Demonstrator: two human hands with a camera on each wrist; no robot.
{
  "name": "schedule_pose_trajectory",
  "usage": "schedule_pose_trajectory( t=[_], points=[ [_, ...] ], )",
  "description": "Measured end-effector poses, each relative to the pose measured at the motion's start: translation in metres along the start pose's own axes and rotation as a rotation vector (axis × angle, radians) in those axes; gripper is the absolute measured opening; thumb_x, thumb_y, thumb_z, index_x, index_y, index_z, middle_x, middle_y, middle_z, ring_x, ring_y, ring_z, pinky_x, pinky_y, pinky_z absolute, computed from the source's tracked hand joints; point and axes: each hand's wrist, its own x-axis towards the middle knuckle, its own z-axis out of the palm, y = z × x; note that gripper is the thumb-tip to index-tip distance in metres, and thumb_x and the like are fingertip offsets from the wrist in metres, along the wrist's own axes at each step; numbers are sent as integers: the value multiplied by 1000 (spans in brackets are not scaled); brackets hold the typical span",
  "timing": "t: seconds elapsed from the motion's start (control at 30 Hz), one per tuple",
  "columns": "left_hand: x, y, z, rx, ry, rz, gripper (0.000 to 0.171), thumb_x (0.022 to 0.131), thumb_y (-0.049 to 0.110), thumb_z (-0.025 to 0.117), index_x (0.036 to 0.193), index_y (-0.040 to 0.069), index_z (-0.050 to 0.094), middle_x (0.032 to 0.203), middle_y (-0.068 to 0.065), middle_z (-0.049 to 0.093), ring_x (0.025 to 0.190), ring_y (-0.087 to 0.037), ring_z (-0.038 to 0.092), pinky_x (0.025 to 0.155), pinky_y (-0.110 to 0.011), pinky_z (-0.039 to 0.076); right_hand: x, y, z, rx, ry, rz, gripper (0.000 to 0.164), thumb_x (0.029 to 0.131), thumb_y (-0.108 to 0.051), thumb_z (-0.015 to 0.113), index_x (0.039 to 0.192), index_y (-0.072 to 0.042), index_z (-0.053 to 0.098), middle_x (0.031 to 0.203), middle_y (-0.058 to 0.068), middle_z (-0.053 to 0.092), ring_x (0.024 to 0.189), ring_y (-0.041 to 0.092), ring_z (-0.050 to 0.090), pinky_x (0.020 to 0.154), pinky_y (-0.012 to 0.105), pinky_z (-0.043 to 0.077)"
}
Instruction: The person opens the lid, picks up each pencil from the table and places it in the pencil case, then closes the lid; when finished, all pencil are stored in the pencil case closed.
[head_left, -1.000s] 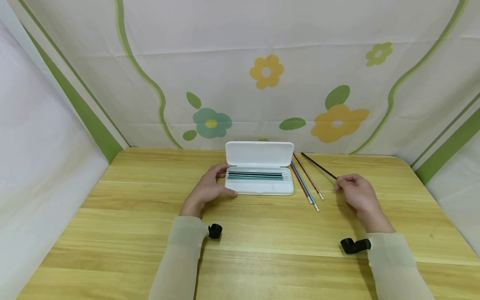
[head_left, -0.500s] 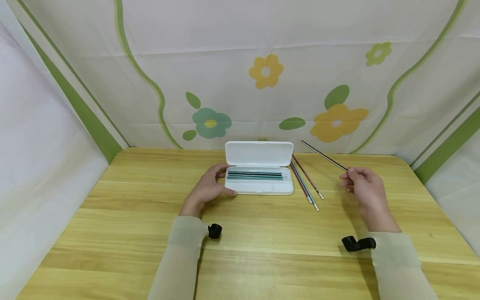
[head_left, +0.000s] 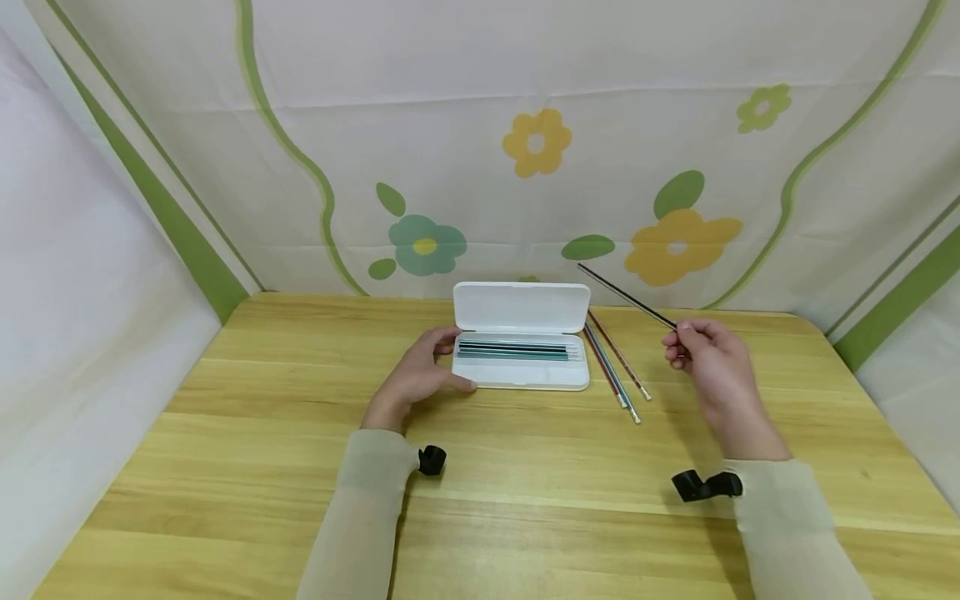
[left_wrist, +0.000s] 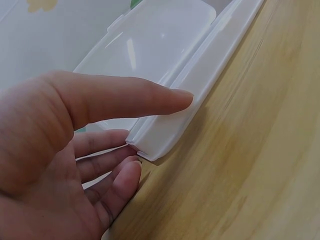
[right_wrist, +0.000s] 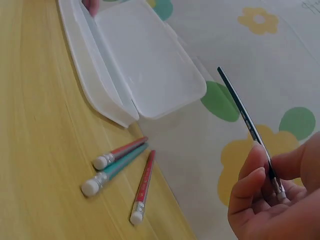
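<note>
Head view, and straight to the right hand [head_left: 716,358]: pinching a dark pencil [head_left: 626,294] between thumb and fingers near its white eraser end, holding it tilted above the bench [head_left: 525,500], to the right of the white case [head_left: 532,377], far end off to the left in front of the flowered cloth [head_left: 450,125]. Now across to the left hand [head_left: 416,371]: grasping the case by its left end, thumb laid along the front wall, fingertips round toward the rear. Lid [head_left: 521,307] wide open, leaning back at the rear edge. Inside the case, a row of dark and green pencils [head_left: 513,352], lying lengthwise, pale ends to the right. And just beside the case, loose on the bench: a teal pencil [right_wrist: 125,161] and two red pencils [right_wrist: 143,190], one close alongside the teal, the other a little apart, eraser ends toward the near side. Over to the right wrist view: dark pencil up close, metal band and eraser inside the curl of the fingers.
</note>
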Motion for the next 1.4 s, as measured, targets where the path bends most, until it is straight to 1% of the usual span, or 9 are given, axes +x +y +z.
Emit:
schedule_pose_trajectory(
  t=[0.1, 0.2, 0.33, 0.43, 0.7, 0.83, 1.03, 1.23, 1.4],
  points=[
    [-1, 1, -1, -3, 3, -1, 94, 75, 8, 95, 158, 18, 52, 155, -8, 53, 141, -31, 47, 122, -52, 41, 1, -1, 10, -64, -29, 1, 22, 113, -28, 54, 124, -8, 54, 97, -8, 72, 85, 8, 64, 75, 19, 55],
    [-1, 1, -1, -1, 5, -1, 93, 75, 8, 95, 157, 18, 52, 154, -8, 53, 141, -31, 47, 122, -52, 41, 1, -1, 21, -179, -67, 0, 25, 114, -29, 53, 126, -7, 55, 98, -9, 71, 86, 8, 65, 76, 19, 56],
    [-1, 1, -2, 9, 4, -3, 93, 76, 9, 95, 158, 19, 51, 154, -8, 53, 142, -30, 47, 122, -51, 41, 3, 0, 39, -330, -127, -13, 31, 115, -29, 49, 130, -1, 54, 100, -7, 69, 87, 8, 65, 78, 23, 56],
    [-1, 0, -2, 13, 4, -4, 94, 76, 10, 95, 158, 18, 51, 154, -8, 53, 142, -31, 47, 122, -52, 41, 5, 3, 51, -401, -149, -30, 33, 116, -27, 49, 129, 2, 55, 99, -1, 70, 84, 8, 67, 76, 24, 57],
    [0, 0, -1, 17, 2, -2, 93, 76, 10, 95, 158, 17, 51, 154, -8, 53, 142, -31, 47, 123, -52, 41, 10, 15, 70, -482, -206, -10, 34, 115, -29, 50, 130, 1, 58, 109, 16, 70, 87, 17, 68, 72, 28, 58],
    [0, 0, -1, 22, 2, -1, 93, 76, 10, 95, 158, 18, 51, 154, -8, 53, 142, -31, 47, 123, -52, 40, 14, 20, 72, -519, -227, 0, 33, 116, -29, 50, 130, -1, 60, 109, 15, 70, 86, 18, 67, 67, 29, 57],
    [1, 0, -1, 25, 5, 1, 93, 77, 10, 94, 158, 18, 51, 154, -9, 53, 142, -31, 47, 123, -53, 40, 21, 27, 78, -543, -234, -27, 32, 115, -28, 51, 129, -2, 62, 106, 13, 72, 83, 16, 67, 62, 28, 53],
    [0, 1, -1, 35, 1, -4, 93, 77, 10, 94, 158, 17, 50, 156, -9, 53, 144, -32, 47, 124, -53, 40, 26, 32, 83, -586, -212, -55, 28, 115, -26, 53, 124, -1, 63, 102, 14, 74, 80, 18, 63, 63, 26, 52],
    [-1, 1, -2, 25, -2, -3, 93, 77, 10, 94, 159, 17, 50, 157, -8, 52, 144, -31, 47, 124, -53, 40, 29, 32, 87, -661, -188, -52, 28, 113, -29, 54, 121, -6, 67, 104, 12, 77, 88, 22, 62, 66, 27, 50]
  ],
)
